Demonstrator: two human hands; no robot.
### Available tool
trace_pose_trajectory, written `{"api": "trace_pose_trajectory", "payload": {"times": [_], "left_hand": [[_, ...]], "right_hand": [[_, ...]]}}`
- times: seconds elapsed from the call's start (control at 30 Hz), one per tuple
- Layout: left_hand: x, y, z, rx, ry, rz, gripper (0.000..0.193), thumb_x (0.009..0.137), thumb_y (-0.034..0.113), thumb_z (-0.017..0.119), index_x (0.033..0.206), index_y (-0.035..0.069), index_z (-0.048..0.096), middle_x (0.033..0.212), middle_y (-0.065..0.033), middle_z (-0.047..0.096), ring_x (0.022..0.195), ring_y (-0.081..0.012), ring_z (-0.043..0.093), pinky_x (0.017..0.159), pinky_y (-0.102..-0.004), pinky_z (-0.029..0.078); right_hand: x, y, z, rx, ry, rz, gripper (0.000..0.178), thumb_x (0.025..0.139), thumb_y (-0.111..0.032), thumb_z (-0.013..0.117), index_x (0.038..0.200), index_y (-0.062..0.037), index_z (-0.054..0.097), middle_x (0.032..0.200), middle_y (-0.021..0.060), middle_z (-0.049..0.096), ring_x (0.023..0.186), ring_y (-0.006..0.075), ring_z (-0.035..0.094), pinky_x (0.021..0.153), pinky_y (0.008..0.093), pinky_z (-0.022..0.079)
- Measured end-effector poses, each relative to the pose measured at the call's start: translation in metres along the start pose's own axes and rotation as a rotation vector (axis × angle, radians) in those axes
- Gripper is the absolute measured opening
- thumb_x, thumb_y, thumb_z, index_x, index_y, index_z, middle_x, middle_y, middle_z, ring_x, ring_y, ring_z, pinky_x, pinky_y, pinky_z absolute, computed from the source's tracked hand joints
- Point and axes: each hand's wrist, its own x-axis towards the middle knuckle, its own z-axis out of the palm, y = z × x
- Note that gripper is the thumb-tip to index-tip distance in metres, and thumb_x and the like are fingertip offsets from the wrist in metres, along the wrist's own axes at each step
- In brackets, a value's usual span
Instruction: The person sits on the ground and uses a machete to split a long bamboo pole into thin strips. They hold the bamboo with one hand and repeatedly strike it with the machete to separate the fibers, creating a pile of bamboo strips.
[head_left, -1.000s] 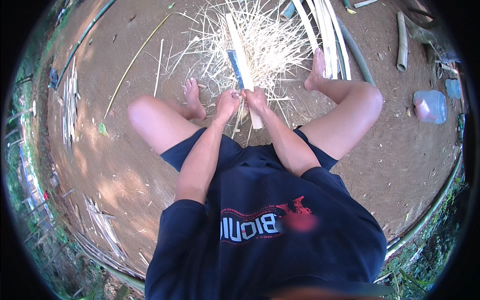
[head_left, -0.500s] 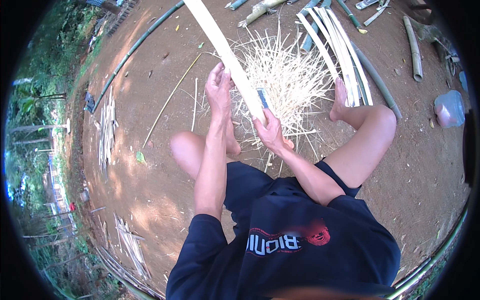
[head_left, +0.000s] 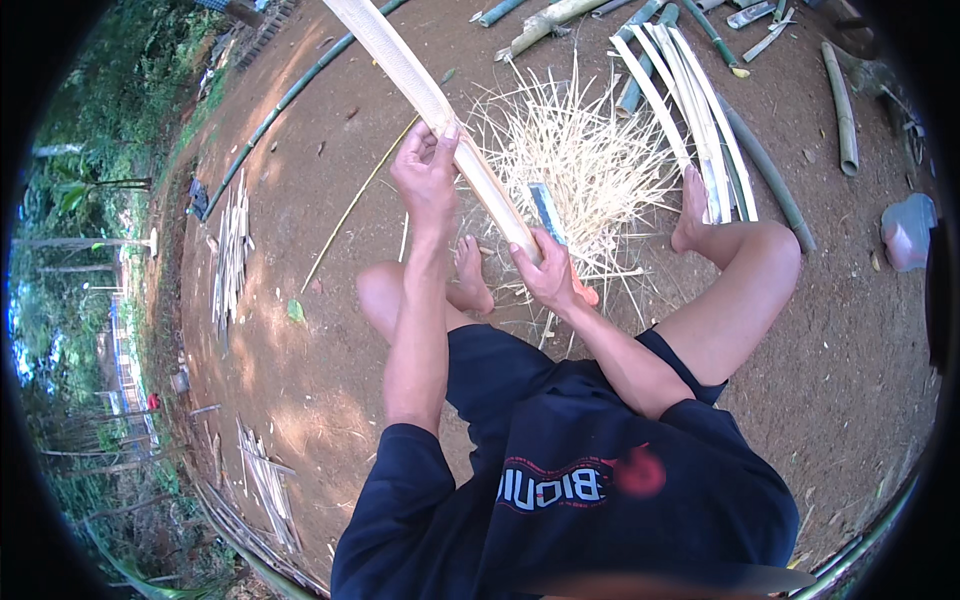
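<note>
A long, pale split bamboo strip [head_left: 400, 75] slants from the upper left down toward my lap. My left hand [head_left: 428, 175] grips it near its middle, thumb along the edge and fingers curled. The near end is in my right hand [head_left: 545, 270], with the thumb on top. A knife with a bluish blade [head_left: 547, 212] and an orange handle [head_left: 586, 292] shows on both sides of my right hand; whether the fingers hold it too, I cannot tell. Beyond the blade, a heap of pale bamboo shavings [head_left: 580, 150] lies between my feet.
Several pale bamboo strips [head_left: 690, 110] lean near my right foot. Green bamboo poles [head_left: 765, 170] lie farther right and along the back. Bundles of thin sticks [head_left: 232, 250] rest on the dirt at left. A translucent plastic container [head_left: 908, 232] sits at far right.
The bamboo strip has turned, now showing a grooved, textured face, and its far end has swung left. My left hand has shifted its fingers on it. More of the knife shows.
</note>
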Motion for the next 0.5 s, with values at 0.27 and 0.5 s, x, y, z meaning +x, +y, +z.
{"api": "trace_pose_trajectory", "payload": {"times": [0.27, 0.5], "left_hand": [[0.008, 0.004, 0.0, -0.068, -0.015, -0.018, 0.028, 0.098, 0.015, 0.055, 0.118, -0.004, 0.061, 0.095, -0.0096, 0.069, 0.076, -0.0126, 0.067, 0.059, -0.0235, 0.057], [0.004, 0.0, -0.026, 0.032, -0.008, -0.178, 0.037, 0.102, 0.023, 0.048, 0.127, -0.003, 0.054, 0.112, -0.0169, 0.065, 0.09, -0.0221, 0.069, 0.071, -0.0288, 0.059]], "right_hand": [[0.008, -0.001, -0.004, 0.152, -0.006, 0.12, 0.021, 0.092, -0.017, 0.059, 0.098, 0.0028, 0.063, 0.067, 0.0079, 0.061, 0.056, 0.0112, 0.053, 0.05, 0.0291, 0.041], [0.041, -0.098, -0.049, 0.261, -0.02, 0.212, 0.028, 0.097, -0.019, 0.053, 0.107, 0.005, 0.062, 0.071, 0.0055, 0.06, 0.059, 0.0091, 0.055, 0.047, 0.0253, 0.044]]}}
